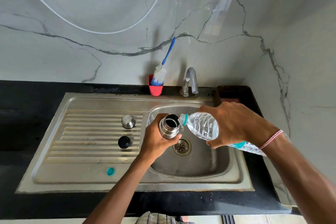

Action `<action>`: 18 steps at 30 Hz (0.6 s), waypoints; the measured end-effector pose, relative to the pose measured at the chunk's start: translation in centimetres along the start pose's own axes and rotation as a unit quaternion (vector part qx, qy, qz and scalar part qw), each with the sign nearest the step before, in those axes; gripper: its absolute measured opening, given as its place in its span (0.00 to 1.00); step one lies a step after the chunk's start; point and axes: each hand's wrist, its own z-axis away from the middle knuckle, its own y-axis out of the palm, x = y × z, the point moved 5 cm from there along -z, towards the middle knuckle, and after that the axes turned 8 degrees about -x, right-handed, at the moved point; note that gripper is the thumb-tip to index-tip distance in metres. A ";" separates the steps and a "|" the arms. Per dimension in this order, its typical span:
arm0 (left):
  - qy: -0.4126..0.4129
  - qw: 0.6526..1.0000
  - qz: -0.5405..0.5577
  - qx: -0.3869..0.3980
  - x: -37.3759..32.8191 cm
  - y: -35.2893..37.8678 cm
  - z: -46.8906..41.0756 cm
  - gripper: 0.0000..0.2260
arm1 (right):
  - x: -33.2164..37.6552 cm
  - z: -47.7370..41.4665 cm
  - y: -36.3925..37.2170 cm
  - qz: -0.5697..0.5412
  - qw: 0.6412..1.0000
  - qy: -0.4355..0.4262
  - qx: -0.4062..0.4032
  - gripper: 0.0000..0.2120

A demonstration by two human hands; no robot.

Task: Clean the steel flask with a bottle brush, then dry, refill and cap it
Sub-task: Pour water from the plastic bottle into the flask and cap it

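With your left hand [156, 142] wrapped round the steel flask [168, 127] over the sink [200, 171] and your right hand [234, 125] gripping the tilted water bottle [201, 125], bring its mouth squarely over the flask's opening and pour slowly so nothing runs down the outside.

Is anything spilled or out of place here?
Some water seems to miss: the plastic bottle pours at the rim of the steel flask, and a thin stream appears to fall beside it into the sink. Nothing else stands out.
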 end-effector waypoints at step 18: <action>0.008 1.000 -0.011 -0.002 0.4 0.1 -0.1 0.28 | -0.1 -0.3 0.4 0.003 1.000 0.001 0.020 0.44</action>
